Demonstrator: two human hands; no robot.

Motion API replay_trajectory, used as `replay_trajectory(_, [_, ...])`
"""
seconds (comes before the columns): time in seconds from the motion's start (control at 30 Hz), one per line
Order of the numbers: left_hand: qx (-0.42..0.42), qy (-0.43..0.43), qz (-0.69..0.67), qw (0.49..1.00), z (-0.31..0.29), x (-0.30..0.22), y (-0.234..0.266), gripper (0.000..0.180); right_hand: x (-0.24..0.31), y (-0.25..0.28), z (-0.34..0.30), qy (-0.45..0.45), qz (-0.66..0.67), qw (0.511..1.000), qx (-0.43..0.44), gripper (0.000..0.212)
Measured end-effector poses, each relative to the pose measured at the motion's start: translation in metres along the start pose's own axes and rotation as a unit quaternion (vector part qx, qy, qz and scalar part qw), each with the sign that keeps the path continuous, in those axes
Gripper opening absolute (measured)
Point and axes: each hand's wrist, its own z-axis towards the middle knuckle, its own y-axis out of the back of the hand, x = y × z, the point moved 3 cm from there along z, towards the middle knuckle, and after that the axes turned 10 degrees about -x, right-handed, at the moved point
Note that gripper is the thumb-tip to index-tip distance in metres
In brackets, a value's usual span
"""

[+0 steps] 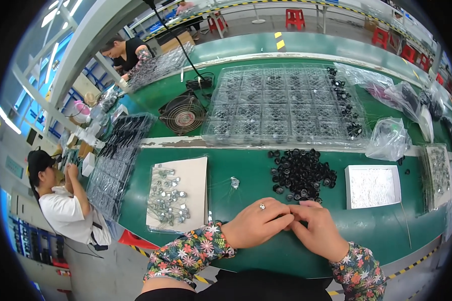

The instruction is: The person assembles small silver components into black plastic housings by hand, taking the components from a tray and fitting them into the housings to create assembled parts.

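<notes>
My left hand (261, 223) and my right hand (319, 228) meet over the near part of the green table (246, 261). Their fingertips are pinched together, and whatever they hold is hidden behind the fingers. Just beyond them lies a heap of small round black plastic parts (304, 173). To the left, silvery faceted pieces with thin wires (168, 195) rest in rows on a beige card (198, 175). One similar silvery piece (234, 183) lies alone between card and heap. At the right stands a white open box (348, 193) holding many tiny whitish pieces.
Behind the heap is a clear compartment tray (276, 143) filled with dark parts. A black fan (183, 115) stands left of it, plastic bags (389, 138) lie right. Another loaded card (438, 175) sits at the right edge. Two co-workers (65, 205) are at the left.
</notes>
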Motion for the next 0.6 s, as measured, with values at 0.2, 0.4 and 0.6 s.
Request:
replay_trajectory(0.2, [0.018,0.001,-0.042,0.999,0.000,-0.001,-0.006,0.022,0.001,0.006,-0.001,-0.024,-0.010,1.000,0.008,0.021])
replay_trajectory(0.4, [0.006,0.007,-0.026,1.000,-0.008,0.000,0.002,0.020,0.000,-0.003,0.000,-0.014,-0.026,0.999,0.019,0.015])
replay_trajectory(0.6, [-0.023,0.007,-0.055,0.998,-0.012,0.003,-0.005,0.017,-0.006,-0.007,-0.007,-0.051,-0.038,0.998,-0.007,0.008])
